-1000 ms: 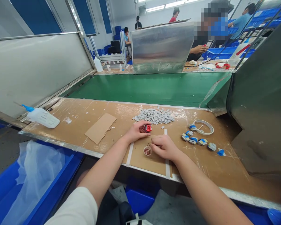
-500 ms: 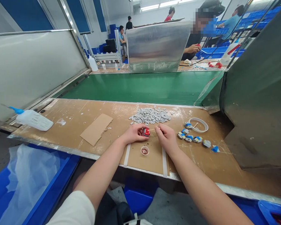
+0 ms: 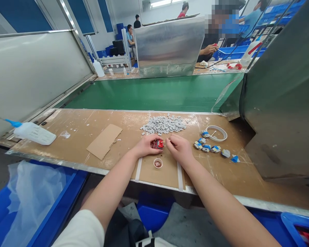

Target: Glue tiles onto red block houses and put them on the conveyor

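Observation:
My left hand (image 3: 146, 145) is closed round a small red part (image 3: 160, 144) just above the brown bench top (image 3: 74, 130). My right hand (image 3: 178, 148) is pinched on a thin stick whose tip touches the red part. A small round cup (image 3: 158, 163) with brownish paste sits on the bench just below both hands. A heap of small grey pieces (image 3: 163, 125) lies right behind the hands.
Several blue-and-white parts (image 3: 208, 147) and a roll of tape (image 3: 216, 132) lie to the right. A cardboard scrap (image 3: 104, 140) and a squeeze bottle (image 3: 31, 132) lie left. A green conveyor belt (image 3: 157, 92) runs behind. Other people work beyond a metal panel (image 3: 168, 48). Blue bins (image 3: 36, 206) stand below.
My right hand lifted from the small cup and brought the stick up to the red part in my left hand. The view has drifted slightly.

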Available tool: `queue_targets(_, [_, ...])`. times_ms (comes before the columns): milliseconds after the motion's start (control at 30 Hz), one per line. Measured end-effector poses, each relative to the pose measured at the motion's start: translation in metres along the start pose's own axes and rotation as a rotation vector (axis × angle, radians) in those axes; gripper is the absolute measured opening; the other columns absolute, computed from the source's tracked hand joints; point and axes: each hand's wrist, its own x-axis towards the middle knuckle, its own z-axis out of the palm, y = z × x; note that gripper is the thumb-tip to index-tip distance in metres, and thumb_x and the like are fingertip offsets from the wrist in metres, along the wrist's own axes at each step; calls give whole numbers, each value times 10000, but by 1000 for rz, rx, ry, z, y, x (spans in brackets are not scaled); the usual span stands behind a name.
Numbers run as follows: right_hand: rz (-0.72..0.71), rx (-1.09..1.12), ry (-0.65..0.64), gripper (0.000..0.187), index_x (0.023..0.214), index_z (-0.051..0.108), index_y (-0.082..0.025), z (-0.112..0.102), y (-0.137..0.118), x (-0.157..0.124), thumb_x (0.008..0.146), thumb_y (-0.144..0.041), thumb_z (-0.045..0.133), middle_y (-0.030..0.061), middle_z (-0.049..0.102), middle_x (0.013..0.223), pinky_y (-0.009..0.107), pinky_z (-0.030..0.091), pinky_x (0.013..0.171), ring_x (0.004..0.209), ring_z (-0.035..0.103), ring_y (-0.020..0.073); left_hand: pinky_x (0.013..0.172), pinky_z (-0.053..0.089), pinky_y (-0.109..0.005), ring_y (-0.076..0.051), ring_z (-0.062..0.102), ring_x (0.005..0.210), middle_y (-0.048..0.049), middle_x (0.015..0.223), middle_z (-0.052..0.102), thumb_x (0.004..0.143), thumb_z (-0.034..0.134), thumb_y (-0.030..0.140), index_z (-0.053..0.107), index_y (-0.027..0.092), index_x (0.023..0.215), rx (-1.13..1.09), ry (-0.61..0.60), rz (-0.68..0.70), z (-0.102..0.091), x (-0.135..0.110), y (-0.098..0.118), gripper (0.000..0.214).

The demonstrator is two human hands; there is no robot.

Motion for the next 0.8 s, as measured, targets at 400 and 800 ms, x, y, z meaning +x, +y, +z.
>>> queue_targets(400, [-19,87,-120,423,632,294,-216,-1,-3,-1,994,-272,504,-22,391,620,295,272,580,574,389,125,984,514,-404,-262,659,1062,-104,1120,698,771,834,259,706,196,1110,72,30,116,1,0,0,368])
queue_targets(800, [-116,288,-146,423,635,253,-231,-10,-7,-2,987,-298,477,-41,311,578,293,264,572,547,331,124,1049,490,-419,-270,640,1161,-115,1206,676,820,840,268,697,209,1177,0,15,92,-4,0,-2,389])
